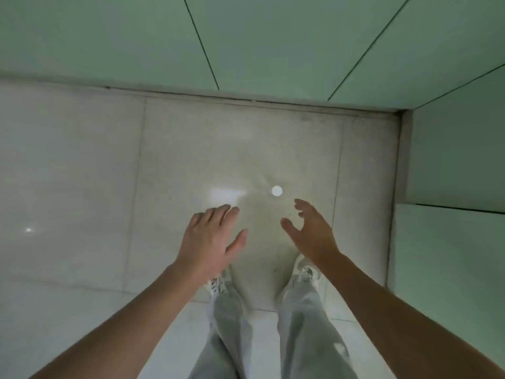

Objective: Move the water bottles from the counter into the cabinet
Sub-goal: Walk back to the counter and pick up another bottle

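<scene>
The camera looks straight down at the floor. My left hand (211, 236) hangs in front of me with relaxed, straight fingers and holds nothing. My right hand (311, 228) is beside it, fingers spread and loosely bent, also holding nothing. No water bottle and no counter are in view. Pale green cabinet fronts (273, 45) with dark seams run along the top and the right side; their doors appear closed.
Glossy light floor tiles (82, 173) lie below, with bright light reflections near my hands. My legs in grey trousers and white shoes (306, 272) stand close to the corner where the green panels (451, 160) meet.
</scene>
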